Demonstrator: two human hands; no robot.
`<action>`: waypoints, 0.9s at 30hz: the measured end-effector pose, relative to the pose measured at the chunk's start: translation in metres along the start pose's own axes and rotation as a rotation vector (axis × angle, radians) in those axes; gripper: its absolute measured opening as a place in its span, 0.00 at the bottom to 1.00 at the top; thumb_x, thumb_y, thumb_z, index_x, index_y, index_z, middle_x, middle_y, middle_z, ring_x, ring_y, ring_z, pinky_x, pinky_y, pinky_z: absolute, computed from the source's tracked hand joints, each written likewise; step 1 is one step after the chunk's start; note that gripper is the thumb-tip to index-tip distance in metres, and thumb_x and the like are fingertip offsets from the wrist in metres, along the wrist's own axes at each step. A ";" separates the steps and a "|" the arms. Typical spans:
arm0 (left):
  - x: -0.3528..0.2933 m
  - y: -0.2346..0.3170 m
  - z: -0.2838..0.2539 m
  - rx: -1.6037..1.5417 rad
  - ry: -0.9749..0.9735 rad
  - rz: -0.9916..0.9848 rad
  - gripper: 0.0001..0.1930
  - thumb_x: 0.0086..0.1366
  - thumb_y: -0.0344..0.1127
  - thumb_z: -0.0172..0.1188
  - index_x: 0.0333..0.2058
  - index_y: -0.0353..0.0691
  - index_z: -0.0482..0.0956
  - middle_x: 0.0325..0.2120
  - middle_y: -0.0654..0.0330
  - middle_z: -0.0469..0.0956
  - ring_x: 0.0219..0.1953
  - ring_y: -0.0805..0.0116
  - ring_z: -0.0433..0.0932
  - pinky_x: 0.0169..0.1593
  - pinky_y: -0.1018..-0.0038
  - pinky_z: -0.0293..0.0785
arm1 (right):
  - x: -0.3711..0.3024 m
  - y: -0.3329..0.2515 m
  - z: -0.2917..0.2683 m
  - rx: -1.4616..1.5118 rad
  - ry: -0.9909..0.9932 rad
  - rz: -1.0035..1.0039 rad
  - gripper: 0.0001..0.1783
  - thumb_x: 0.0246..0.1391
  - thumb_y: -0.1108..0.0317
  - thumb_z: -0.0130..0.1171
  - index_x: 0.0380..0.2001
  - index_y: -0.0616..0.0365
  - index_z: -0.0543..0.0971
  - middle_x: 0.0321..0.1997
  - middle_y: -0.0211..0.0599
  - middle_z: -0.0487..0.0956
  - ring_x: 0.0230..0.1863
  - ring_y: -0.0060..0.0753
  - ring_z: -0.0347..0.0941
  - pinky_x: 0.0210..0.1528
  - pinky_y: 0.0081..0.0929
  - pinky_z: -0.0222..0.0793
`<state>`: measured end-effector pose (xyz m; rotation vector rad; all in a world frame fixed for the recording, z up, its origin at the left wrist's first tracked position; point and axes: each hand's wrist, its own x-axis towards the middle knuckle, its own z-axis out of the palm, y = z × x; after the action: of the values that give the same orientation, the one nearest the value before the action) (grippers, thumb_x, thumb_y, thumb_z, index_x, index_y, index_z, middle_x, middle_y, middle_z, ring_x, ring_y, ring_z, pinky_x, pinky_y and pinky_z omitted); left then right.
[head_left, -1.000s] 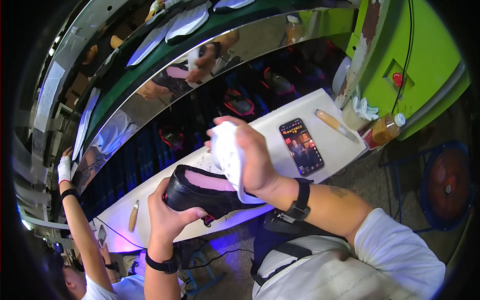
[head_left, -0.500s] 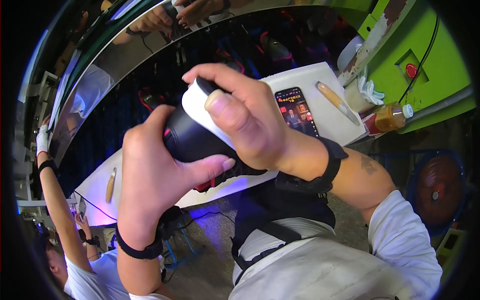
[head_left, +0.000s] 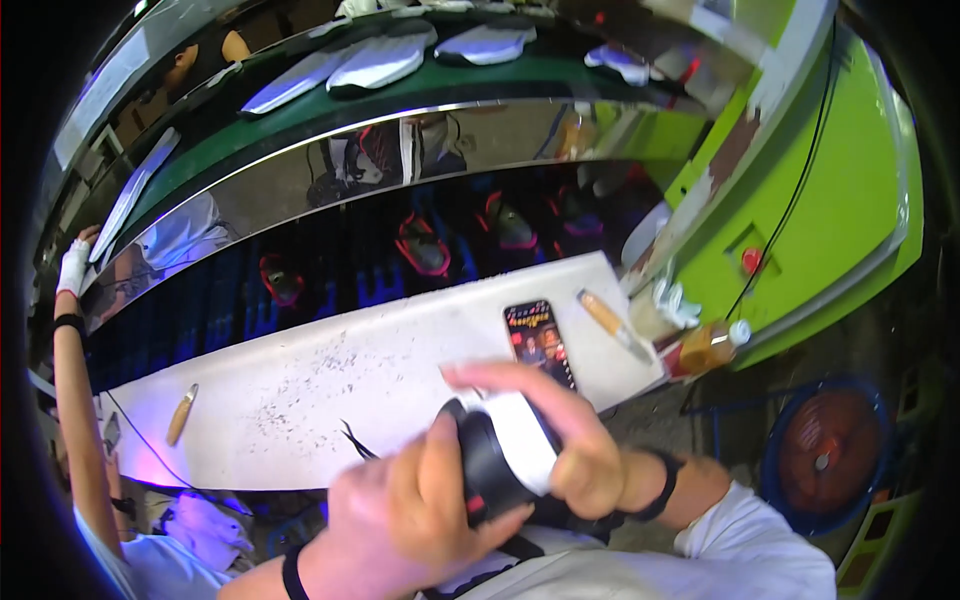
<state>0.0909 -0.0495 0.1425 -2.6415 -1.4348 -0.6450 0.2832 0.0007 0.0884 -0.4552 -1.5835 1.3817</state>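
Close to my body, at the lower middle, I hold a black shoe (head_left: 486, 462) with a white sole-like panel (head_left: 522, 440) and a small red accent. My left hand (head_left: 400, 505) is wrapped round its left side, thumb underneath. My right hand (head_left: 575, 430) grips the white side from the right, the forefinger reaching over the top. Both hands are slightly blurred, and they cover much of the shoe. Just beyond them on the white worktop (head_left: 330, 400) lies a phone (head_left: 540, 345) with a lit screen. Thin black strips (head_left: 357, 440) show beside my left hand.
A wooden-handled knife (head_left: 612, 322) lies right of the phone, another tool (head_left: 183, 415) far left. Red-edged shoes (head_left: 422, 245) stand beyond the worktop; white pieces (head_left: 380, 58) lie on a green belt. A bottle (head_left: 708, 350) and fan (head_left: 825, 455) are right. A co-worker's gloved hand (head_left: 74, 268) is left.
Both hands have drawn the shoe down toward my body, keeping hold of it. The view has shifted, so more of the worktop and the green belt shows.
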 end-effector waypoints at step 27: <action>0.069 -0.016 0.011 -0.005 -0.198 0.186 0.38 0.50 0.67 0.69 0.35 0.28 0.78 0.16 0.58 0.73 0.13 0.66 0.75 0.16 0.69 0.68 | 0.023 -0.027 -0.063 -0.478 -0.185 0.108 0.34 0.61 0.64 0.49 0.67 0.71 0.60 0.67 0.60 0.65 0.68 0.57 0.62 0.69 0.43 0.58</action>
<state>0.1142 0.0164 0.1571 -2.8653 -1.2073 -0.3788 0.3321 0.0457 0.1166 -0.7205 -2.0778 1.1413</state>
